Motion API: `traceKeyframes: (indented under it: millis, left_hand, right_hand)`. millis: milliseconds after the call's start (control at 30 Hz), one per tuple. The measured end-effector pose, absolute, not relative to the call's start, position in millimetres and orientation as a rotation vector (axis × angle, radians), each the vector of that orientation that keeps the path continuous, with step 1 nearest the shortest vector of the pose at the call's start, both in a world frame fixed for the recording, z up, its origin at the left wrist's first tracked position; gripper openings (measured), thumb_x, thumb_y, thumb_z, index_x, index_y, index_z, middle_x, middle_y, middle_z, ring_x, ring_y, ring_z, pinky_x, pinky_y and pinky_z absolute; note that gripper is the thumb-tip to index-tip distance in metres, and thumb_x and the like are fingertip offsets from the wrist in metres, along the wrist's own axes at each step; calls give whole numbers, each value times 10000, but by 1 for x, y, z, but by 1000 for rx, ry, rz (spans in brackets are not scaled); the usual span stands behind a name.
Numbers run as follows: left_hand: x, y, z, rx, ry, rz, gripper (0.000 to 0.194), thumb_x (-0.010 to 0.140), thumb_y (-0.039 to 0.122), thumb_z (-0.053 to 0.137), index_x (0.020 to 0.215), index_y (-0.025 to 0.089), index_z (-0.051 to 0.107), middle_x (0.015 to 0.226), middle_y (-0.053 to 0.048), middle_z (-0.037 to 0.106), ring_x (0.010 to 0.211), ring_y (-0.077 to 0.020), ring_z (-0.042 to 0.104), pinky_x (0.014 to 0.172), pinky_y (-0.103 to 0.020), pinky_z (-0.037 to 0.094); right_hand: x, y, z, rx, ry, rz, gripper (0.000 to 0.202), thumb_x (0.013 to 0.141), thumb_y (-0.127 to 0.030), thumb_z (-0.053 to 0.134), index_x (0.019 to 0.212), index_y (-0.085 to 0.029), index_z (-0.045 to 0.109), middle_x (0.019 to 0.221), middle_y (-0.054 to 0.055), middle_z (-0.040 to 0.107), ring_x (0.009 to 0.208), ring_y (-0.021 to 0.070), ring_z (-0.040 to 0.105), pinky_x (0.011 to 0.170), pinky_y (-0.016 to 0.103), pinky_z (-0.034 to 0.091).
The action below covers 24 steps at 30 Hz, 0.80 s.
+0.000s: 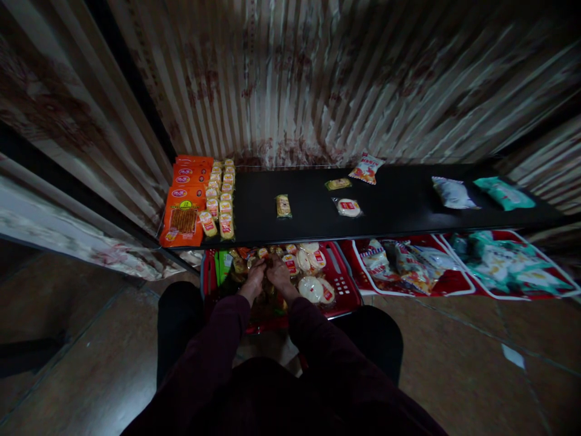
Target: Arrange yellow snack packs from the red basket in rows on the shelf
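Both hands reach down into a red plastic basket (344, 278) full of wrapped snacks. My left hand (255, 280) and my right hand (278, 275) are close together, with fingers bent inward among the packets. Dim light and the packets hide what they grip. Round white wrapped cakes (310, 289) lie beside my right hand. A green packet (223, 266) stands at the basket's left side. On the black shelf (313, 225) above, small yellow wrapped snacks (226, 224) form two rows beside overlapping orange bags (181, 212).
Also on the shelf are a single yellow packet (283, 206), a round wrapped cake (348, 207), a red-and-white bag (365, 168) and a teal bag (505, 192). Baskets with chip bags (415, 266) and teal bags (512, 263) stand to the right. A pleated curtain (281, 91) hangs behind.
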<state>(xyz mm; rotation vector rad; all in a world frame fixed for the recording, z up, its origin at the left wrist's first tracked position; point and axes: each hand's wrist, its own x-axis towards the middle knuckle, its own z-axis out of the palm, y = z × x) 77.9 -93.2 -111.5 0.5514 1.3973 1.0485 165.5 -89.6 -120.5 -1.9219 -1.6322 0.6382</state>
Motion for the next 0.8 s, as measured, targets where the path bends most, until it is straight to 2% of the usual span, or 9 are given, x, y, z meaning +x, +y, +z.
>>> traceKeyframes:
  millis: [133, 333, 467, 633, 800]
  left_hand:
    - [73, -101, -108, 492, 1395, 976, 342, 687, 160, 609, 1019, 182, 686, 1036, -83, 703, 1002, -186, 625, 963, -363, 427]
    - [72, -116, -91, 571, 1366, 1051, 455, 683, 61, 498, 1091, 185, 657, 1119, -72, 675, 1105, -157, 572, 1002, -310, 389]
    - [72, -128, -74, 678, 1344, 1111, 517, 700, 62, 485, 1171, 231, 613, 1153, -43, 656, 1117, -146, 561, 994, -289, 396]
    - [74, -141, -55, 720, 1346, 1167, 519, 720, 76, 479, 1206, 220, 589, 1167, -56, 641, 1081, -154, 573, 979, -287, 411]
    - [74, -147, -47, 765, 1381, 1176, 504, 720, 89, 484, 1195, 214, 592, 1162, -55, 642, 1077, -158, 571, 985, -290, 409]
  right_hand:
    - [166, -96, -115, -1925, -1608, 665, 444, 681, -64, 492, 1072, -195, 656, 1040, 87, 706, 1036, 240, 632, 929, 349, 465]
    - [159, -109, -101, -1879, -1425, 712, 363, 780, -125, 441, 1069, -162, 658, 1037, 108, 692, 1038, 221, 614, 947, 370, 457]
    - [155, -121, -89, -1755, -1312, 715, 374, 778, -170, 447, 1095, -178, 645, 1034, 90, 686, 995, 209, 613, 934, 377, 463]
    - [153, -134, -69, -1670, -1226, 686, 353, 799, -220, 444, 1087, -180, 644, 1031, 87, 680, 961, 204, 607, 914, 368, 464]
    - [151, -138, -54, -1646, -1207, 673, 331, 795, -201, 445, 1049, -180, 656, 995, 78, 684, 988, 204, 588, 943, 376, 437]
